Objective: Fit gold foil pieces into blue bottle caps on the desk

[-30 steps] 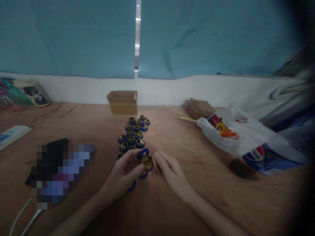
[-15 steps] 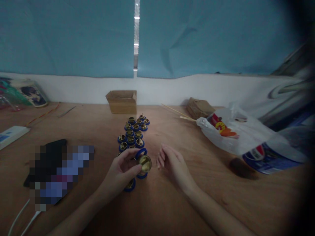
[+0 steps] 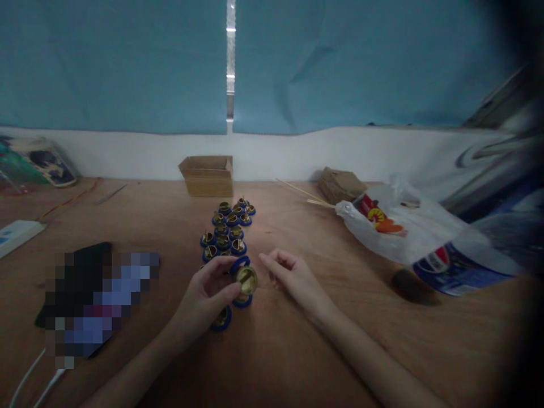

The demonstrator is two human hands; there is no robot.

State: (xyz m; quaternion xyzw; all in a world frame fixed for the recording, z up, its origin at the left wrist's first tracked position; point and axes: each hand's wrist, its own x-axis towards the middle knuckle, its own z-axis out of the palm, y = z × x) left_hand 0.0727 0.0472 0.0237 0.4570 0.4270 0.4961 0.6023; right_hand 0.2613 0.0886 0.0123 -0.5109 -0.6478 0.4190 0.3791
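Note:
My left hand (image 3: pixel 208 289) is closed, pinching a round gold-coloured metal piece with a blue ring (image 3: pixel 247 281) between thumb and fingers. The piece is tilted, its gold inside facing me. To its right is my right hand (image 3: pixel 293 277), apart from it, with the fingers loosely curled and the thumb side reaching left; nothing shows in it. Beyond and under my left hand, several like pieces with blue rims (image 3: pixel 222 242) stand in a cluster on the wooden table. One more blue-rimmed piece (image 3: pixel 221 319) lies just below my left hand, partly hidden by it.
An open cardboard box (image 3: pixel 208 184) stands at the back by the wall. A brown packet (image 3: pixel 342 184), a white plastic bag (image 3: pixel 378 241) and a blue Pepsi-marked container (image 3: pixel 463 272) lie right. At left are a blurred-out phone-like object (image 3: pixel 114 300), cables and a white power strip (image 3: pixel 19 235).
My right hand has turned slightly and its thumb side has moved left, towards the held piece. My left hand keeps its hold. The whole view has shifted a little.

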